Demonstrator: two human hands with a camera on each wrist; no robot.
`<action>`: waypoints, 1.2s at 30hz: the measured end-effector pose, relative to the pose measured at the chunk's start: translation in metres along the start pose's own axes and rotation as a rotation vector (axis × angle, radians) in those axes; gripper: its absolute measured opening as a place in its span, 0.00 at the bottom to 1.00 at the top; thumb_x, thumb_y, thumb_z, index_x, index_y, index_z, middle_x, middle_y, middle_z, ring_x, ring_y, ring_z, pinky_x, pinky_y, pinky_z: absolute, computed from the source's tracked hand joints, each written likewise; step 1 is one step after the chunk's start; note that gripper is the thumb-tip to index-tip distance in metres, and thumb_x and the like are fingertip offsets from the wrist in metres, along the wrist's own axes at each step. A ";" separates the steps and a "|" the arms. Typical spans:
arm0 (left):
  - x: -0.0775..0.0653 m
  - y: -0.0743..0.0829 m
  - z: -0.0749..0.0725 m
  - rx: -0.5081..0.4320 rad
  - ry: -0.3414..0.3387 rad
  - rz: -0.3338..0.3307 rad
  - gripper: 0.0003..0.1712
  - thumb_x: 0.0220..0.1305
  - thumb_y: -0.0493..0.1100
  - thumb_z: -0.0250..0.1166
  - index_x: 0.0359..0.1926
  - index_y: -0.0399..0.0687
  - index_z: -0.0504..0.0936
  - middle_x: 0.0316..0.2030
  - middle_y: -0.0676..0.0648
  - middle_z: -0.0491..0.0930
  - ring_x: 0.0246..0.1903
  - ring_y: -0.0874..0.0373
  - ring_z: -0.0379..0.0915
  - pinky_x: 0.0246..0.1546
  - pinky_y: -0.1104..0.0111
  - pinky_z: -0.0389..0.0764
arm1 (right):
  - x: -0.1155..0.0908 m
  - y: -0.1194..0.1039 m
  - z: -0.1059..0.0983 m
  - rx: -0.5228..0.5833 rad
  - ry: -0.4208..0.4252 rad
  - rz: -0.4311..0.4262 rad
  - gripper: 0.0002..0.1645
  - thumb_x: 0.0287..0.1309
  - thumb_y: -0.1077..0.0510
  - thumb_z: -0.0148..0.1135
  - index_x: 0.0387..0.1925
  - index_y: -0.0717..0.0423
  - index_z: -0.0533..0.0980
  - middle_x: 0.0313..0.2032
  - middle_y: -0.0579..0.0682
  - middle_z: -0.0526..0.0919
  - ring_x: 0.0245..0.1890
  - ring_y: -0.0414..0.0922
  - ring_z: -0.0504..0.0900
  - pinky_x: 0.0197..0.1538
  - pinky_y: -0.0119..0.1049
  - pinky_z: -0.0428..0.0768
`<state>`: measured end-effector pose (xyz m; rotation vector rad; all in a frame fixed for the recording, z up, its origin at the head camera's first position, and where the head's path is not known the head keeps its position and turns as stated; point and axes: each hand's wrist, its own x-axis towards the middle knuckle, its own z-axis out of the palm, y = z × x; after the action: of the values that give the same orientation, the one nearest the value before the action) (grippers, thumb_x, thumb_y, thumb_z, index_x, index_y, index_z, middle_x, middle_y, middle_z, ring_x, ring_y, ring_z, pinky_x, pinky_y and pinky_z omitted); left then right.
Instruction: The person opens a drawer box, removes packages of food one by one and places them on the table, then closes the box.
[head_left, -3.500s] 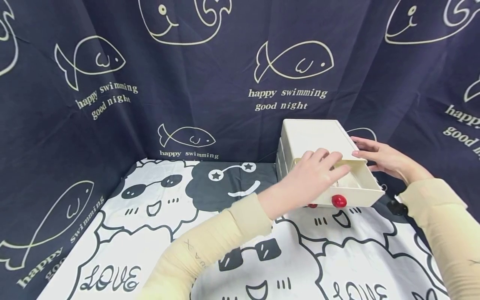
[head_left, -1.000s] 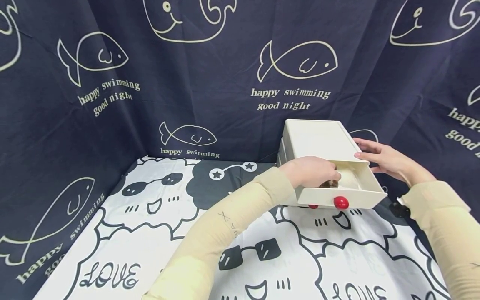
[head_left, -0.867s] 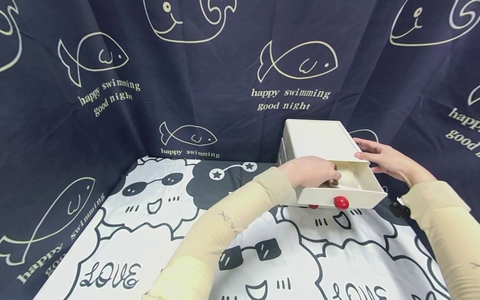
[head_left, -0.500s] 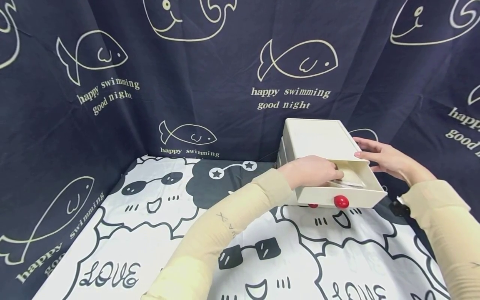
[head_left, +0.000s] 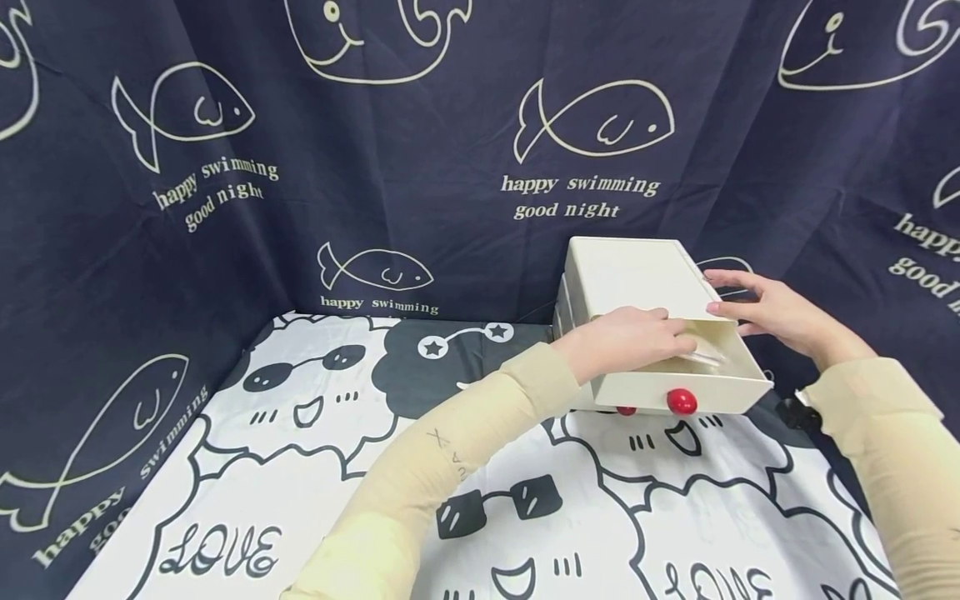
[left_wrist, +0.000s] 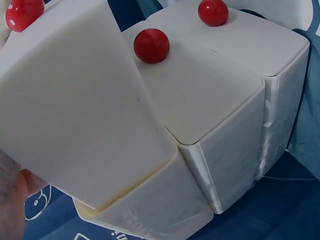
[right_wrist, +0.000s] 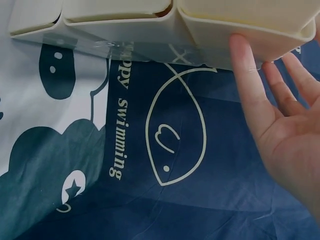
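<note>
A white drawer cabinet (head_left: 622, 267) stands against the back cloth, its top drawer (head_left: 637, 390) pulled out by its front with a red knob (head_left: 682, 402). My left hand (head_left: 633, 340) reaches over the drawer's left side, fingers loosely extended and fingertips inside. Just by the fingertips lies a clear, shiny flat thing (head_left: 705, 358), partly covered by the hand. My right hand (head_left: 772, 312) rests against the cabinet's right side, thumb at the top edge. In the right wrist view its straight fingers (right_wrist: 246, 65) touch the cabinet wall.
Below the top drawer, lower drawers with red knobs (left_wrist: 151, 46) are closed. A sheep-patterned cloth (head_left: 315, 500) covers the table; a dark blue fish-print curtain (head_left: 420, 183) hangs behind. A small black object (head_left: 797, 412) is by the right sleeve.
A brown thing seen under my left hand a second ago is no longer visible. The left fingers have lifted and spread slightly; the clear thing shows. The right hand stays by the cabinet, fingers shifted slightly.
</note>
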<state>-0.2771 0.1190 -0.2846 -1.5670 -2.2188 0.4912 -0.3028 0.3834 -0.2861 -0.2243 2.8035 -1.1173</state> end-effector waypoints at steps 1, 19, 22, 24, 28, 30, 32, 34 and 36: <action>0.000 0.000 0.000 0.003 0.012 -0.004 0.16 0.74 0.42 0.43 0.56 0.60 0.70 0.58 0.56 0.72 0.48 0.59 0.72 0.42 0.68 0.78 | 0.000 0.000 0.000 -0.006 0.002 0.001 0.42 0.60 0.46 0.60 0.70 0.52 0.54 0.65 0.58 0.59 0.40 0.22 0.74 0.42 0.34 0.81; -0.012 -0.001 0.001 0.100 0.208 -0.073 0.15 0.73 0.39 0.42 0.53 0.57 0.70 0.48 0.54 0.75 0.43 0.58 0.73 0.36 0.71 0.79 | 0.000 -0.004 0.003 0.028 -0.015 0.072 0.46 0.60 0.44 0.59 0.72 0.53 0.50 0.67 0.61 0.56 0.38 0.20 0.71 0.43 0.34 0.81; -0.013 0.000 0.000 0.108 0.222 -0.078 0.15 0.73 0.39 0.42 0.52 0.57 0.70 0.48 0.54 0.75 0.43 0.58 0.73 0.35 0.71 0.79 | -0.001 -0.004 0.004 0.037 -0.019 0.077 0.45 0.60 0.44 0.59 0.72 0.53 0.50 0.67 0.60 0.56 0.38 0.20 0.71 0.43 0.34 0.81; -0.014 0.001 -0.003 0.101 0.213 -0.083 0.15 0.72 0.39 0.43 0.53 0.57 0.70 0.48 0.54 0.75 0.43 0.58 0.73 0.35 0.71 0.79 | -0.001 -0.004 0.004 0.047 -0.022 0.077 0.45 0.61 0.44 0.59 0.72 0.53 0.50 0.67 0.60 0.56 0.38 0.20 0.71 0.43 0.34 0.81; -0.018 0.000 -0.009 0.070 0.189 -0.096 0.15 0.71 0.39 0.45 0.54 0.58 0.70 0.49 0.53 0.74 0.44 0.57 0.73 0.37 0.70 0.79 | -0.001 -0.002 0.004 0.067 -0.024 0.076 0.45 0.61 0.45 0.59 0.72 0.53 0.51 0.66 0.59 0.56 0.39 0.21 0.72 0.43 0.34 0.81; -0.020 -0.001 -0.012 0.057 0.187 -0.106 0.16 0.71 0.39 0.47 0.55 0.58 0.71 0.49 0.53 0.74 0.45 0.57 0.73 0.38 0.69 0.79 | -0.001 -0.002 0.004 0.069 -0.025 0.075 0.45 0.61 0.45 0.59 0.72 0.53 0.51 0.66 0.59 0.56 0.39 0.21 0.72 0.44 0.33 0.81; -0.021 -0.003 -0.015 0.048 0.187 -0.119 0.16 0.71 0.39 0.47 0.56 0.59 0.70 0.49 0.53 0.74 0.46 0.57 0.72 0.39 0.69 0.80 | 0.000 -0.002 0.004 0.064 -0.026 0.076 0.45 0.61 0.45 0.59 0.72 0.53 0.50 0.67 0.59 0.56 0.39 0.21 0.72 0.44 0.34 0.81; -0.023 -0.003 -0.018 0.037 0.192 -0.135 0.17 0.70 0.39 0.48 0.57 0.59 0.70 0.50 0.53 0.74 0.46 0.57 0.72 0.39 0.68 0.80 | 0.000 -0.002 0.003 0.057 -0.031 0.075 0.45 0.61 0.45 0.58 0.72 0.52 0.50 0.67 0.60 0.55 0.39 0.21 0.71 0.43 0.33 0.80; -0.025 -0.003 -0.020 0.034 0.210 -0.152 0.17 0.70 0.39 0.47 0.57 0.59 0.70 0.50 0.53 0.73 0.47 0.57 0.72 0.38 0.69 0.80 | 0.000 -0.002 0.003 0.046 -0.030 0.082 0.45 0.61 0.45 0.58 0.72 0.52 0.50 0.67 0.60 0.55 0.39 0.20 0.70 0.42 0.31 0.80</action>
<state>-0.2621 0.0958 -0.2679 -1.3533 -2.1358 0.3032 -0.3022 0.3801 -0.2873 -0.1189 2.7305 -1.1493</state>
